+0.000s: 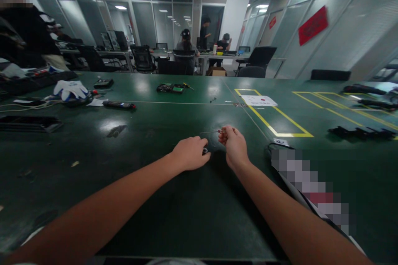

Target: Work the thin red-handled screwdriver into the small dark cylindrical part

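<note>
Over the middle of the green table (149, 198), my left hand (190, 154) is closed, back upward, around a small black-and-silver piece (205, 150) that shows between thumb and fingers. Most of that piece is hidden. My right hand (234, 143), just to the right and slightly farther away, pinches a thin metal rod (209, 132) with a reddish part at the fingers. The rod points left, level, above and beyond the left hand's fingertips. It looks like a slim screwdriver, but its handle is mostly covered. A gap separates the two hands.
Ahead lie an open green-and-black kit case (171, 87) and a black cylindrical tool (119, 105). White gloves (71, 90) rest at the left. Yellow tape (292, 135) and a paper sheet (259, 100) are at the right, near black parts (360, 133). People are in the background.
</note>
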Tool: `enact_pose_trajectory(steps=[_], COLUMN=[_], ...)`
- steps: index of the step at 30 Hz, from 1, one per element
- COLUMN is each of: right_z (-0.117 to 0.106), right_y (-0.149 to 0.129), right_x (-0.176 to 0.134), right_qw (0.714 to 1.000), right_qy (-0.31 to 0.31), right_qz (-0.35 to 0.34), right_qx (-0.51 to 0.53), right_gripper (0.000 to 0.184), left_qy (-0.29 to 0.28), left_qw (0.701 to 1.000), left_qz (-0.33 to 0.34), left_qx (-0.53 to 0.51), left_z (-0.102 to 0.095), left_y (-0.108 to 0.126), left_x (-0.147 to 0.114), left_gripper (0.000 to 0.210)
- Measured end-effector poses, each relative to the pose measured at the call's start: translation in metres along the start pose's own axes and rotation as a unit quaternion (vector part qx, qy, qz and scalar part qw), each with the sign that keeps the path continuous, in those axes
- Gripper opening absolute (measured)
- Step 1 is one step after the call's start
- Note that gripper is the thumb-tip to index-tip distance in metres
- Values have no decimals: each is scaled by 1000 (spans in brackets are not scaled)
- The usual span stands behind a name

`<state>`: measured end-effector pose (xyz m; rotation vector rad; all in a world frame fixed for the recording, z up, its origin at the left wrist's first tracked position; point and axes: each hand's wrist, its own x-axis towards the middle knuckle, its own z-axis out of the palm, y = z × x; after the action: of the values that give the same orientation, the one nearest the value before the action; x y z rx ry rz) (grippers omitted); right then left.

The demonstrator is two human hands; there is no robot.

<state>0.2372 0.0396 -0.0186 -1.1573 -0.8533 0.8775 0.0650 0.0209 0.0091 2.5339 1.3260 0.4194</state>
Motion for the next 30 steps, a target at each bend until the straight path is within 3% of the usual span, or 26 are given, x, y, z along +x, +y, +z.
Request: enact_pose_trajectory(steps=[4,8,12,15,17,19,20,22,25,29,30], right_z=[0,1,1,1,1,1,2,2,3,4,4], right_y=[-1,-3,-4,-4,-3,-2,-2,-1,-2,-3,-3], right_x=[0,-2,-3,-3,-3,-3,-3,-3,-4,-5,-6], right_qw=[1000,1000,1000,1000,999,999,999,999,999,999,999], right_qy=[1,6,2,0,1,3,4,5,6,7,6], right_qz=[4,12,14,20,25,27,28,29,33,35,35], right_qx=[8,19,15,19,25,31,33,38,43,38,39], right_gripper=[30,28,28,27,27,28,29,29,29,28,28], left_qy=[-40,-57,-64,-72,-58,0,43,148,240,371,421], left_qw=[999,998,989,958,920,863,829,727,678,625,588], left_qz=[-12,-29,-62,-100,-152,-212,-240,-293,-312,-327,-327], left_qx=[18,-1,-121,-257,-358,-458,-504,-603,-620,-604,-608], left_z=[5,-4,-23,-38,-47,-58,-64,-80,-108,-134,-137], left_y=[-1,-7,-22,-47,-72,-100,-115,-145,-189,-248,-263], left_x=[11,7,-7,-22,-34,-48,-56,-71,-98,-138,-148], left_gripper=[26,18,18,23,26,23,21,15,7,11,12])
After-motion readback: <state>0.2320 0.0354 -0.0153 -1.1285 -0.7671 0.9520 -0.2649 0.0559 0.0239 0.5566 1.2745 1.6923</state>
